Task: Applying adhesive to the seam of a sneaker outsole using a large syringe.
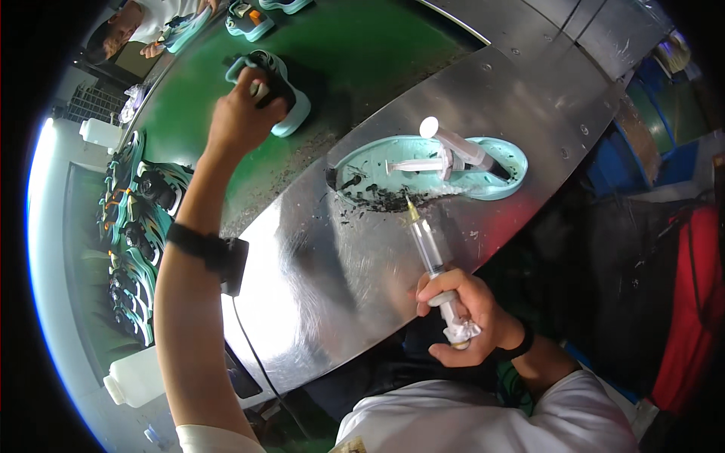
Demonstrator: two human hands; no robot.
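Observation:
On the green belt [332, 83], my left hand [240, 121] is closed on a black and mint-green shoe [297, 112] with a thick sole. My right hand [487, 311] grips a clear syringe [427, 245] near my body. Its yellowish tip points away from me, beside the dark-smeared near rim of a mint shoe sole [502, 190]. That sole lies on the metal table like a tray. A large syringe [462, 148] and a smaller white syringe [414, 166] rest in it, among black smears. White wrapping covers the plunger end of the held syringe.
The bare metal table [302, 302] borders the belt. More shoes [249, 21] stand farther up the belt, where another person [136, 23] handles one. Several shoes [143, 219] line the left side, near a white plastic bottle [136, 377]. A cable [253, 343] hangs from my left wrist device.

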